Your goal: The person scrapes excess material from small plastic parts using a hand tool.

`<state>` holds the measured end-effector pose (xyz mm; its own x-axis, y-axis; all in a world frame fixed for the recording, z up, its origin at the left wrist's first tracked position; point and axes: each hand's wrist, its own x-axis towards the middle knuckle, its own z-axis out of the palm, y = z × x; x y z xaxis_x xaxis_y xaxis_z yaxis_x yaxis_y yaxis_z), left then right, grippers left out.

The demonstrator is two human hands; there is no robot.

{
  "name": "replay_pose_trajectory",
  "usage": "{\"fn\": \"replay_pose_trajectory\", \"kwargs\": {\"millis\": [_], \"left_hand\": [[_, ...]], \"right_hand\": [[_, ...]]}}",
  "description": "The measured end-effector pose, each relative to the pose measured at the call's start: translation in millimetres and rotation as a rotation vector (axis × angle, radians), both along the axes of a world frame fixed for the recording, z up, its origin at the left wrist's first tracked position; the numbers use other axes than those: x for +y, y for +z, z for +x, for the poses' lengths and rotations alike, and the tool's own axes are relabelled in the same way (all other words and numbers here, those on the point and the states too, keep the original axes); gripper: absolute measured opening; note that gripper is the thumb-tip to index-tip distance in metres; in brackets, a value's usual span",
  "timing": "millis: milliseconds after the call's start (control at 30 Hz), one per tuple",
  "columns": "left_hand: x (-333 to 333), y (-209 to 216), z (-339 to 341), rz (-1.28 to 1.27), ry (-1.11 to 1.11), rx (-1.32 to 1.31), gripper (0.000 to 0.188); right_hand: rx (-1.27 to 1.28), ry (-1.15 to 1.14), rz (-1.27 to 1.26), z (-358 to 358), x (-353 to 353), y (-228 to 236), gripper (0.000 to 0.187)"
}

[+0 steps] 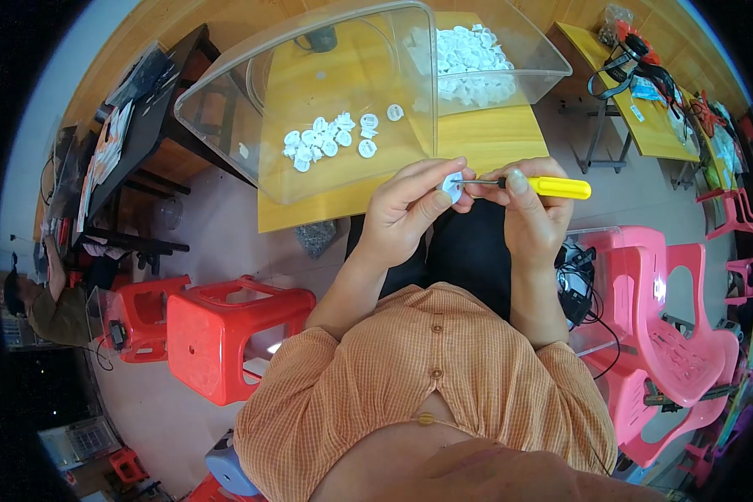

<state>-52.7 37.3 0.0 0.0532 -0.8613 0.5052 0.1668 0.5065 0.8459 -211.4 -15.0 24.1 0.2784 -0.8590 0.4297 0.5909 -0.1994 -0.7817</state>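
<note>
Between the fingers and thumb of my left hand is a small round white plastic piece, held up above my lap near the table's front edge. My right hand grips a screwdriver with a yellow handle. Its thin metal shaft points left and the tip meets the white piece; the exact contact is too small to make out. A group of similar white pieces lies inside a clear plastic bin at the left. Many more fill a second clear bin at the back right.
The bins stand on a yellow wooden table. A dark mug shows behind the left bin's wall. Red stools stand to my left, pink chairs and a clear box with black cables to my right. Another person is at far left.
</note>
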Motion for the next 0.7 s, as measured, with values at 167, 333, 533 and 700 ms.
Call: {"fn": "replay_pose_trajectory", "kwargs": {"millis": [167,333,533,700], "left_hand": [[1.6,2.0,1.6,-0.002,-0.015,0.003,0.031],[1.4,0.6,1.7,0.021,-0.010,-0.044,0.031],[-0.2,-2.0,1.1,0.048,-0.049,0.047,0.031],[-1.9,0.0,-1.5,0.039,-0.047,0.132,0.033]], "right_hand": [[-0.022,0.064,0.161,-1.4,-3.8,-2.5,0.013],[-0.026,0.101,0.173,-3.0,-9.1,-4.0,0.013],[-0.044,0.139,0.154,-3.9,-11.8,-5.3,0.012],[-0.034,0.114,0.128,0.0,-6.0,-3.9,0.010]]}}
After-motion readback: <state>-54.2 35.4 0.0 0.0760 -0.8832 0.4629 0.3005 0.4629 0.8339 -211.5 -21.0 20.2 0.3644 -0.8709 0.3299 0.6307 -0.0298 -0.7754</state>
